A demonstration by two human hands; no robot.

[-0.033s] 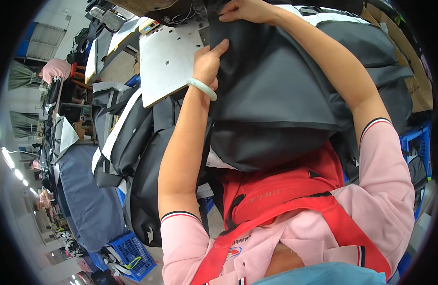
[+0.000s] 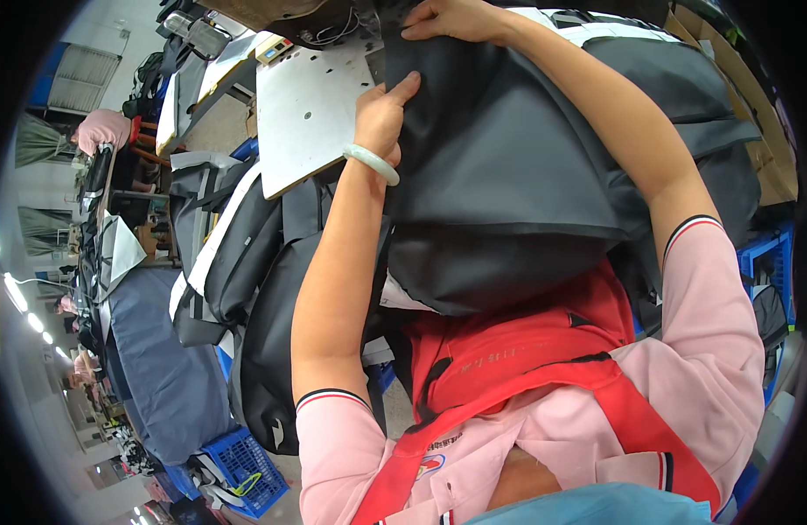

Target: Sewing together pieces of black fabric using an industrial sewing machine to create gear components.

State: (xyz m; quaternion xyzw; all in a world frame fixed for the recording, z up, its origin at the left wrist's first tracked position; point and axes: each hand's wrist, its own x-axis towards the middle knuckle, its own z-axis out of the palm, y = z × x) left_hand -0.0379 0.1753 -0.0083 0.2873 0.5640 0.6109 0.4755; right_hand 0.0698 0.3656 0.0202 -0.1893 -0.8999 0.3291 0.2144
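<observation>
A wide panel of black coated fabric (image 2: 508, 149) spreads in front of me and hangs down over my lap. My left hand (image 2: 386, 114), with a pale bangle at the wrist, grips its left edge, the thumb on top and the fingers mostly hidden. Farther up, my right hand (image 2: 456, 19) pinches the same panel near its far end, thumb and forefinger closed on it. Beside the left hand lies a white work table (image 2: 307, 114) with small dark specks on it. The panel's far end runs into the dark area at the top, where detail is lost.
More black fabric pieces (image 2: 272, 324) are heaped left of my arm, others (image 2: 666, 83) at the right. A cardboard box (image 2: 766, 166) stands far right. Blue crates (image 2: 246, 472) sit low on the left. A machine part (image 2: 272, 9) overhangs the table. Another person (image 2: 104, 129) is far left.
</observation>
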